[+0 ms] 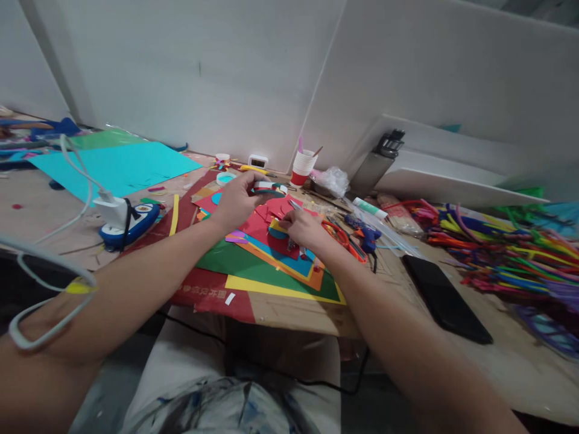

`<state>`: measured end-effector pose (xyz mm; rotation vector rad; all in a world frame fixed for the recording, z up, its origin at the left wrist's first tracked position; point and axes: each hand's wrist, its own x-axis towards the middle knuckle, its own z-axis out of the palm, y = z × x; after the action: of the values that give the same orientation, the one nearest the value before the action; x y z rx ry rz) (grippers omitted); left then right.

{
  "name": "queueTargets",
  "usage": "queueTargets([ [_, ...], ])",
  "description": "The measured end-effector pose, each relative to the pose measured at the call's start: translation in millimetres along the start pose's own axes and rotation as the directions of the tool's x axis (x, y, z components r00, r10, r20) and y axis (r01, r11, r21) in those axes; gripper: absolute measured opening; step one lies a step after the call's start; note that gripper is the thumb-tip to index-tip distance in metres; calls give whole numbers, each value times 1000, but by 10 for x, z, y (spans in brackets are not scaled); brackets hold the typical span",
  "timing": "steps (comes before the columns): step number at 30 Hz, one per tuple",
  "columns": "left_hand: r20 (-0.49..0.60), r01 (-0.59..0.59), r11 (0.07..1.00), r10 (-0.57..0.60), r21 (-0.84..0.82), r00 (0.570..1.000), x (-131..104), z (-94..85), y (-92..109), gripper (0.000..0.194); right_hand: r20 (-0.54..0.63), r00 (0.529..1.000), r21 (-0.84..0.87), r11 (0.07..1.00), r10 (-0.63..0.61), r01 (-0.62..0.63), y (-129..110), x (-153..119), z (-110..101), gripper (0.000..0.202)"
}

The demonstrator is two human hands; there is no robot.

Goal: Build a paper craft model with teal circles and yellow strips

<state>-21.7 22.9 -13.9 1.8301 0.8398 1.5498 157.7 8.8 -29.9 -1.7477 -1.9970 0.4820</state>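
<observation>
My left hand (237, 199) pinches a small curled strip or ring (270, 189), white and dark green, above the stacked papers. To its right, my right hand (302, 228) is closed low over the pile, with a thin metallic tool (295, 205) showing at its fingers. Red paper (257, 224) lies on top of blue, orange and green sheets (235, 262), with a yellow sheet (280, 290) at the bottom. Under my right hand is a small yellow and blue piece (275, 230). Orange-handled scissors (339, 234) lie just beyond my right wrist.
A blue power strip (131, 226) with a white charger and cable stands left, near a turquoise sheet (117, 169). Behind are paper cups (303, 166) and a grey bottle (373, 169). A black phone (446, 298) and colourful pipe cleaners (520, 253) lie right.
</observation>
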Motion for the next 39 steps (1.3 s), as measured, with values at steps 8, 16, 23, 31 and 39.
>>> queueTargets([
  [8, 6, -19, 998, 19, 64, 1000, -35, 11, -33, 29, 33, 999, 61, 998, -23, 21, 31, -16, -44, 22],
  [16, -10, -45, 999, 45, -12, 999, -31, 7, -59, 32, -26, 993, 262, 958, -117, 120, 109, -1, -130, 24],
  [23, 6, -21, 997, 21, -68, 1000, -32, 8, 2, 35, -91, 990, 499, 855, -110, 141, 115, -11, -113, 19],
  [31, 22, -79, 997, 79, -10, 997, -25, 4, 42, 27, -224, 974, 515, 843, -41, 154, 190, 88, -88, 9],
  [39, 159, -167, 980, 148, 110, 976, -97, -1, -38, 17, -253, 967, 583, 802, 25, 132, 185, 29, -193, 12],
])
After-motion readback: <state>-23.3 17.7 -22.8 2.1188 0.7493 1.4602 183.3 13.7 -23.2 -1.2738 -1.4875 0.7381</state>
